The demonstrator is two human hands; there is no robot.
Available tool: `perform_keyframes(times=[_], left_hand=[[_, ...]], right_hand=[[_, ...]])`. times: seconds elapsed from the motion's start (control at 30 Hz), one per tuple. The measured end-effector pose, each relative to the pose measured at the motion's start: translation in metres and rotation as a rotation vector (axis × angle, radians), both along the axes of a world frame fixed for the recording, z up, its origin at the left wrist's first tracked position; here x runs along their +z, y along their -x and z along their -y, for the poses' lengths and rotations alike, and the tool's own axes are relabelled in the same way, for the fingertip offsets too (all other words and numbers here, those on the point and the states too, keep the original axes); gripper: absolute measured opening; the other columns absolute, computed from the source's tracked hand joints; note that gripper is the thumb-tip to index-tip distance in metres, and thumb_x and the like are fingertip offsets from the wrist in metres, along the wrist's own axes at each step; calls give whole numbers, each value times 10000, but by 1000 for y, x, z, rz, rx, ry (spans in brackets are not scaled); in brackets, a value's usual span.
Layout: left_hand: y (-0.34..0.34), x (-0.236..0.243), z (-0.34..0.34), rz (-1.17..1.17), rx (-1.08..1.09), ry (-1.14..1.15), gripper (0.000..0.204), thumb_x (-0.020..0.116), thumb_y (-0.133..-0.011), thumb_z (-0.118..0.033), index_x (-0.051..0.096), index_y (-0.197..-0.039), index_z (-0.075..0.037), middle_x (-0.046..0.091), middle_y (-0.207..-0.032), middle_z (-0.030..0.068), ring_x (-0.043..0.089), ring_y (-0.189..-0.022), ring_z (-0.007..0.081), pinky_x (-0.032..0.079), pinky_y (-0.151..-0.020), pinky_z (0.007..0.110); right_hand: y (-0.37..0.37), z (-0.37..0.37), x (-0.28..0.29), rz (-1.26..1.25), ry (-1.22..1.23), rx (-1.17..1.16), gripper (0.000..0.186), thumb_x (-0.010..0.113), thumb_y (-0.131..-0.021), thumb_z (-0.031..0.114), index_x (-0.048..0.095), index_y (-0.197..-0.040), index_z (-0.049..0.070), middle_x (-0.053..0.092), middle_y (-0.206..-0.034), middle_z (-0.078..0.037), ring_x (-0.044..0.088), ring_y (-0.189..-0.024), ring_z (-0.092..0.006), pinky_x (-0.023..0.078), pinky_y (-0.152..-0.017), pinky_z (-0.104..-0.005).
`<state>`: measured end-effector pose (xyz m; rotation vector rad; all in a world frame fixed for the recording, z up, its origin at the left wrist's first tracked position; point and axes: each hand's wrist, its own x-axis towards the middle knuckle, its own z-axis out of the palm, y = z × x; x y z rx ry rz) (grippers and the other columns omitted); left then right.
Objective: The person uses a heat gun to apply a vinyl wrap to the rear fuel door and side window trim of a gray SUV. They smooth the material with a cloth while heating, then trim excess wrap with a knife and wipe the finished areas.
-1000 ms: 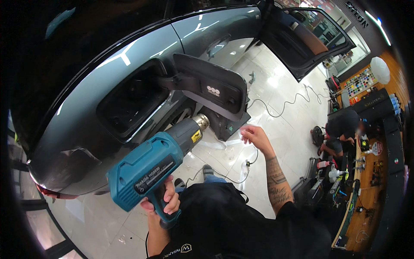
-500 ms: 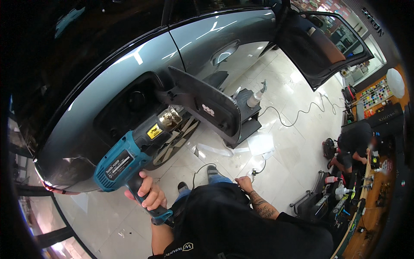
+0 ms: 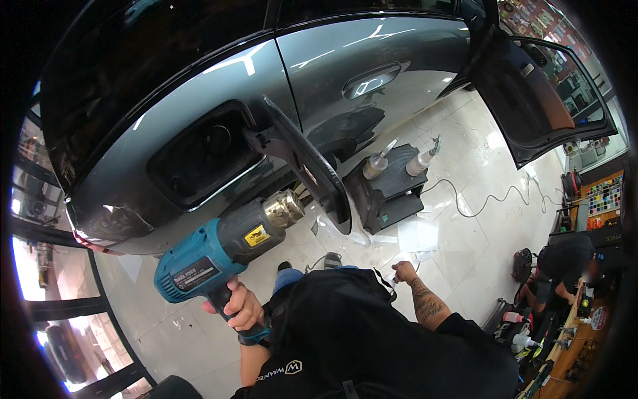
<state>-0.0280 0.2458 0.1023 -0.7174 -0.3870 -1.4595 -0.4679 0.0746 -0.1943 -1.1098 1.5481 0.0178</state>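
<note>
My left hand (image 3: 240, 308) is wrapped round the handle of a blue and black heat gun (image 3: 199, 258). Its metal nozzle (image 3: 284, 209) points right, just below the open flap (image 3: 311, 163), a dark fuel door swung out from the grey car's side. A gap shows between nozzle and flap. Left of the hinge lies the black fuel filler recess (image 3: 189, 163). Out to the right of my body, my right hand (image 3: 404, 272) is closed with its fingers curled; what it holds, if anything, is too small to make out.
Two spray bottles (image 3: 376, 165) stand on a black step stool (image 3: 399, 216) beside the car. A cable (image 3: 468, 213) and a white sheet (image 3: 419, 235) lie on the tiled floor. The car's front door (image 3: 531, 100) is open. A person (image 3: 563, 263) crouches by the workbench at right.
The heat gun has tilted flatter, its nozzle moving right and down. My right hand has shifted right and slightly up. The view has turned, and a second spray bottle now shows.
</note>
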Motion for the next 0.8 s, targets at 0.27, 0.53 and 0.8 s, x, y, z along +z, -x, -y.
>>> perform_keyframes(times=[0.27, 0.53, 0.8], left_hand=[[-9, 7, 10, 82, -30, -24, 622, 619, -863, -246, 254, -1267, 54, 461, -757, 72, 546, -510, 145, 465, -387, 239], [-28, 6, 18, 101, -117, 3, 631, 623, -860, -249, 246, -1277, 38, 473, -779, 76, 561, -536, 161, 478, -420, 261], [-38, 5, 23, 117, -162, 11, 703, 662, -834, -268, 242, -1309, 34, 474, -758, 74, 565, -562, 184, 459, -437, 264]], right_hand=[[-49, 4, 16, 103, -4, -124, 172, 611, -832, 192, 605, -794, 24, 539, -565, -41, 520, -423, -132, 403, -376, -257], [-44, -72, 11, -11, -63, -98, 171, 598, -833, 156, 598, -762, 1, 529, -535, -54, 469, -392, -153, 381, -373, -297], [-19, -104, 11, -55, -89, -199, 185, 593, -835, 143, 576, -729, -8, 524, -524, -72, 479, -385, -155, 387, -365, -291]])
